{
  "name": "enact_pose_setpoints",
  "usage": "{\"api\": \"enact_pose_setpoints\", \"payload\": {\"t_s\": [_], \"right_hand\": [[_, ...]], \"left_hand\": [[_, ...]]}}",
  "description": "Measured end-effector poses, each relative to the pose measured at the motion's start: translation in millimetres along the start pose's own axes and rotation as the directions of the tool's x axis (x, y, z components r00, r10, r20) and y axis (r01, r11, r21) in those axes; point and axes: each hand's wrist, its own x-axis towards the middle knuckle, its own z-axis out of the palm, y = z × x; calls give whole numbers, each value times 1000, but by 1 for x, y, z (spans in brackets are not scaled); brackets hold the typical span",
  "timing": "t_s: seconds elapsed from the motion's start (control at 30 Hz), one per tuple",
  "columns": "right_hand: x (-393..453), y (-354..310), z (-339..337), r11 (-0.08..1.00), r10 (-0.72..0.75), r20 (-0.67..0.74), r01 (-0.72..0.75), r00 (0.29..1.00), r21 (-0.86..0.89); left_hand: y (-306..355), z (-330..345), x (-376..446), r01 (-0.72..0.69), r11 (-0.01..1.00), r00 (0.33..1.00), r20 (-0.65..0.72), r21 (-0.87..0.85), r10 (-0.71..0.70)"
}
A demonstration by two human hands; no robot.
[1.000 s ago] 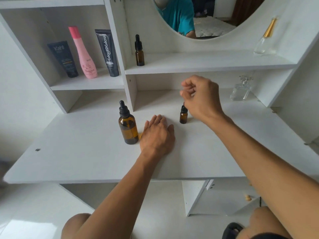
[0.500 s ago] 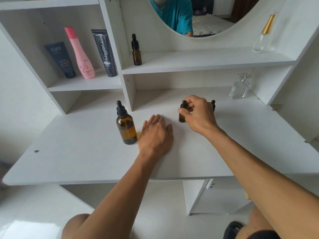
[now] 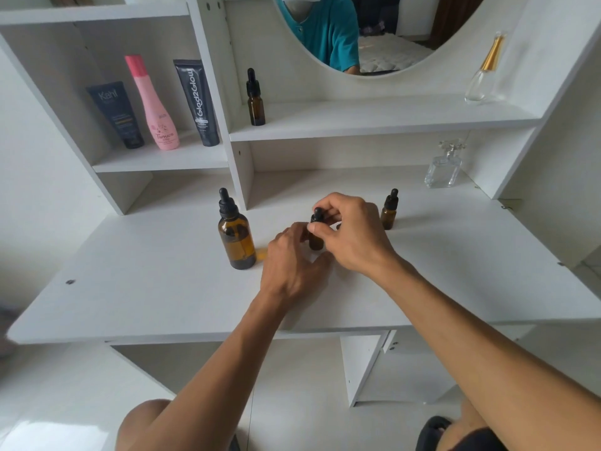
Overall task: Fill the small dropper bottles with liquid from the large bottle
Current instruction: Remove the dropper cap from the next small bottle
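The large amber dropper bottle [image 3: 236,237] stands capped on the white desk [image 3: 130,288], left of my hands. A small amber dropper bottle [image 3: 316,236] stands at the desk's middle. My left hand [image 3: 291,260] grips its body from the left. My right hand [image 3: 349,232] pinches its black dropper cap from the right. A second small dropper bottle [image 3: 389,209] stands capped just right of my right hand. A third, taller one [image 3: 255,99] sits on the upper shelf.
Two dark tubes [image 3: 118,115] [image 3: 198,104] and a pink bottle [image 3: 154,104] stand in the left shelf bay. Two clear glass perfume bottles stand at the right, one on the desk [image 3: 444,166], one on the upper shelf [image 3: 484,71]. A round mirror [image 3: 357,34] hangs above.
My right hand came down onto the small bottle's cap and drew it nearer. My left hand lifted off the desk and closed round the bottle's body. The second small bottle is now uncovered.
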Motion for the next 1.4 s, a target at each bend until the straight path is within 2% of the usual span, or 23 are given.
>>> {"api": "enact_pose_setpoints", "payload": {"t_s": [0.23, 0.53, 0.77, 1.2, 1.4], "right_hand": [[-10, -4, 7, 1000, 16, 44, -15, 999, -26], [-5, -9, 4, 997, 11, 66, -6, 998, -81], [3, -14, -1, 991, 40, 162, -18, 986, -132], [10, -23, -15, 975, 1, 346, 77, 938, -210], [9, -25, -16, 945, 11, 316, 93, 949, -312]], "left_hand": [[-5, -4, -5, 37, 997, 999, -31, -71, -39], [-9, -3, -5, 20, 993, 998, -63, -114, -27], [-9, -4, -2, 7, 992, 998, -58, -129, -15], [-11, -5, 0, -4, 993, 999, -54, -122, -2], [-13, -4, 0, 16, 991, 998, -56, -132, -24]]}}
